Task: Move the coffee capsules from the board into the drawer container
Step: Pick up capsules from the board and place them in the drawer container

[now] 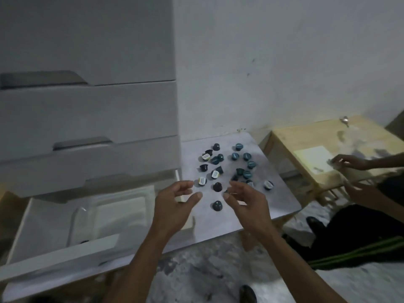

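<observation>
Dim room, soft focus. Coffee capsules (pixel 231 169) lie scattered on the pale board (pixel 279 200), dark and teal bodies, a few showing white foil; some overlap, so no sure count. One capsule (pixel 217 206) sits nearest the board's front edge, between the two hands.

Left hand (pixel 175 202) hangs over the board's left edge, fingers loosely curled, holding nothing. Right hand (pixel 247 202) is beside it, fingers half-curled and empty; it hides a capsule or two behind its fingertips.

Bottom drawer (pixel 52 252) of the grey drawer unit (pixel 87 106) is pulled out, a clear container (pixel 105 217) inside; contents hard to make out.

At right, another person's hands (pixel 347 162) at a wooden table (pixel 306 136), body cut off by the frame.
</observation>
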